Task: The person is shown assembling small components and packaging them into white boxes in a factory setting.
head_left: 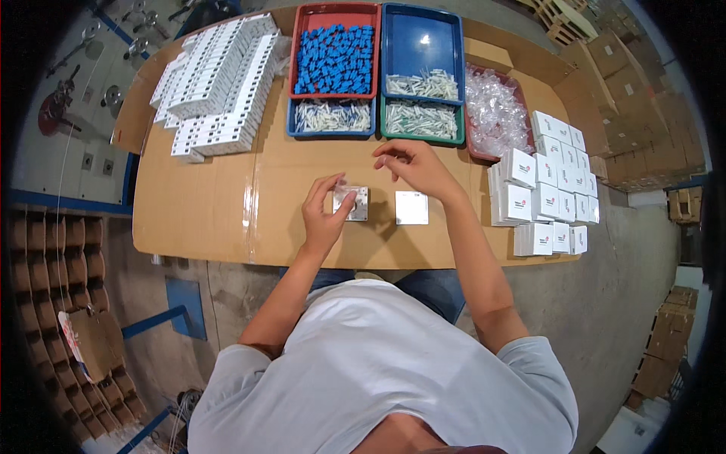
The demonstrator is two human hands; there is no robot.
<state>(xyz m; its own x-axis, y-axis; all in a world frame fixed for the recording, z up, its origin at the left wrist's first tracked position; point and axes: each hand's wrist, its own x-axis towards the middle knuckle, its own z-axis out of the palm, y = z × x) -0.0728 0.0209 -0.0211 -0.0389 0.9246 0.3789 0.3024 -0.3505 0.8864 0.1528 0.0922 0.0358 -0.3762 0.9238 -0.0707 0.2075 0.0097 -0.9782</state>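
Two bare hands over a cardboard-topped table [197, 204] here. The left hand [324, 214] is half open, fingers and thumb bent and spread apart, at a silvery square [361, 207] sitting on the cardboard right in front of the person. The thumb overlaps the square, but I can't tell if it's a proper grip or just a touch. The right hand [408, 163] is up near the trays, fingers loosely curled with the thumb close by; can't tell whether there's anything tiny in there. Just below it, a white square [411, 208] lies flat, apart from the silvery one.

Along the far side: a red tray [340, 15] full of blue parts [335, 60], a blue tray [422, 41] with pale bits [425, 85] at its near end, and a green tray [423, 139] with more of them. Clear bags [497, 113] fill another tray to the right. White boxes are stacked at both ends, left pile [219, 83] and right pile [556, 181].
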